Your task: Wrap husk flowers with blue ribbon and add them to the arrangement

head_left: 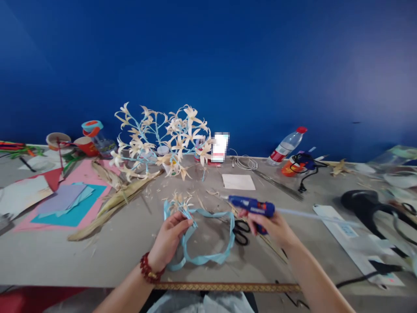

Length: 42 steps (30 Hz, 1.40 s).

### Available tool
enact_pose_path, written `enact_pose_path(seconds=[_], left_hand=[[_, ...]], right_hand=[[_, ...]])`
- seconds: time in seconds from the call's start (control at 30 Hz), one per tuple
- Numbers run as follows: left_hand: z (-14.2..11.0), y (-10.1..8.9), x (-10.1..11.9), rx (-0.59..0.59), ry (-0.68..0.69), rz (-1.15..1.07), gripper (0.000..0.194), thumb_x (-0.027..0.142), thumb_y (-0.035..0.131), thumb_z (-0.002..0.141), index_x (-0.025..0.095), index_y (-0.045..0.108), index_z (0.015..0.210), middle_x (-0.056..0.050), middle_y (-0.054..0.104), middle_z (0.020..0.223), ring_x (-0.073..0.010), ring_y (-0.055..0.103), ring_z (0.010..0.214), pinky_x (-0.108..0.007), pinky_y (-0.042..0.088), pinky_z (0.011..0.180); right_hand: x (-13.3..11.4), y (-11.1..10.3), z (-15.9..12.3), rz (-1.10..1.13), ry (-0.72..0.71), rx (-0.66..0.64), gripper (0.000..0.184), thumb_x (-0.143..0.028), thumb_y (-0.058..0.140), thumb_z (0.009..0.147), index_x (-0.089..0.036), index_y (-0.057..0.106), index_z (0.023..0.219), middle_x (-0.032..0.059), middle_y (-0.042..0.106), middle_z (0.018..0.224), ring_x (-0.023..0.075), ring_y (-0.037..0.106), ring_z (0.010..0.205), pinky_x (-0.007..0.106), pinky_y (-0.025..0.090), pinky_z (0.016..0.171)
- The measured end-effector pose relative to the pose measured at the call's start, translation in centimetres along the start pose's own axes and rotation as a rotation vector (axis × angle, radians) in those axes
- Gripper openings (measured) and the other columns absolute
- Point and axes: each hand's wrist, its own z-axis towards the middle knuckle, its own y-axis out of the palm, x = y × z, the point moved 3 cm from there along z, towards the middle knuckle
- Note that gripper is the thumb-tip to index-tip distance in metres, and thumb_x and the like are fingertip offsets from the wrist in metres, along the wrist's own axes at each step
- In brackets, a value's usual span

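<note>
Stems (186, 212) in left grip (173, 230), flowers (179, 201) just beyond

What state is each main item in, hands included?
Left hand: closed on pale, blue-stemmed flowers
Right hand: closed around blue plastic glue gun
Blue plastic glue gun: held, translucent stick protruding behind
Shiny light-blue ribbon: loosely looped
Black-handled scissors: blades hidden, opening unclear
White rectangular screen: lit
Thin white cable: coiled
Clear plastic bottle: capped
</note>
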Motion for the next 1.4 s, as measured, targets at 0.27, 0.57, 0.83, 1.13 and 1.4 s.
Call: enact_pose_path(seconds=[0.27,0.57,0.83,1.13,1.4], left_hand=[[-0.1,0.0,0.1,-0.007,0.025,0.031,0.013,0.023,0.078,0.069,0.016,0.074,0.080,-0.001,0.067,0.068,-0.0121,0.059,0.066,-0.021,0.046,0.066],[0.0,-0.1,0.0,-0.004,0.034,0.035,0.011,0.021,0.077,0.070,0.016,0.075,0.080,-0.001,0.068,0.073,-0.0116,0.059,0.067,-0.021,0.047,0.067],[0.2,-0.3,-0.1,0.009,0.031,0.039,0.012,0.022,0.078,0.069,0.016,0.074,0.079,-0.002,0.069,0.073,-0.0119,0.059,0.066,-0.021,0.046,0.067],[0.2,-0.3,-0.1,-0.007,0.031,0.007,0.010,0.018,0.076,0.072,0.016,0.074,0.082,-0.001,0.068,0.072,-0.0104,0.057,0.065,-0.020,0.046,0.066],[0.1,-0.2,-0.1,-0.004,0.029,0.017,0.010,0.019,0.077,0.072,0.015,0.074,0.081,-0.001,0.068,0.073,-0.0102,0.058,0.067,-0.020,0.047,0.068]], right_hand=[[-3.5,6.5,-2.6,-0.389,-0.266,-0.128,0.010,-0.030,0.062,0.078,-0.022,0.059,0.072,0.0025,0.061,0.070,0.0176,0.054,0.063,0.027,0.043,0.059],[-3.6,7.3,-2.2,-0.491,-0.312,-0.189,0.016,-0.030,0.056,0.083,-0.022,0.052,0.069,0.0002,0.056,0.068,0.0164,0.052,0.064,0.025,0.037,0.059],[-3.0,7.5,-2.3,-0.567,-0.371,-0.190,0.020,-0.039,0.052,0.087,-0.021,0.052,0.078,0.0027,0.058,0.075,0.0173,0.053,0.068,0.026,0.037,0.061],[-3.4,7.4,-2.3,-0.575,-0.408,-0.157,0.024,-0.042,0.049,0.088,-0.021,0.050,0.074,0.0019,0.055,0.072,0.0168,0.052,0.065,0.025,0.037,0.059],[-3.4,7.5,-2.3,-0.591,-0.405,-0.183,0.028,-0.045,0.047,0.089,-0.021,0.048,0.074,0.0013,0.054,0.072,0.0163,0.051,0.066,0.025,0.035,0.059]])
